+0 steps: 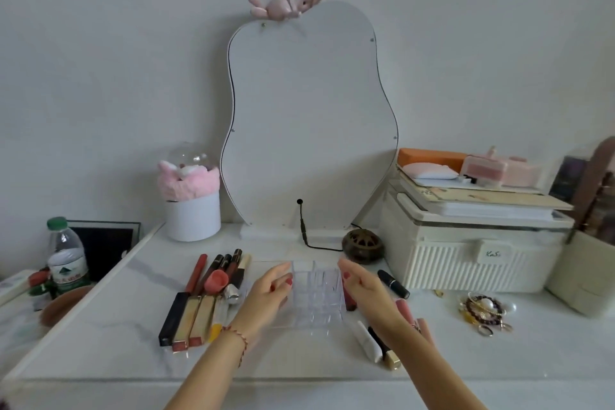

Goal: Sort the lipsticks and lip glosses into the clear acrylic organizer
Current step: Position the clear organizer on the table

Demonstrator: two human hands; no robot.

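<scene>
The organizer is clear, shiny plastic you can see through. The table looks like smooth white marble with grey lines. The lip gloss tubes have shiny gold sides. The headband is fluffy pink cloth. The storage box is cream plastic with ridges.

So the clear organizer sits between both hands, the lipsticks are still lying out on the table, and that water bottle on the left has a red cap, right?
Not quite: the head view shows the water bottle with a green cap, not red. The rest holds: the clear organizer sits between the left hand and right hand, and the lipsticks lie out on the table.
</scene>
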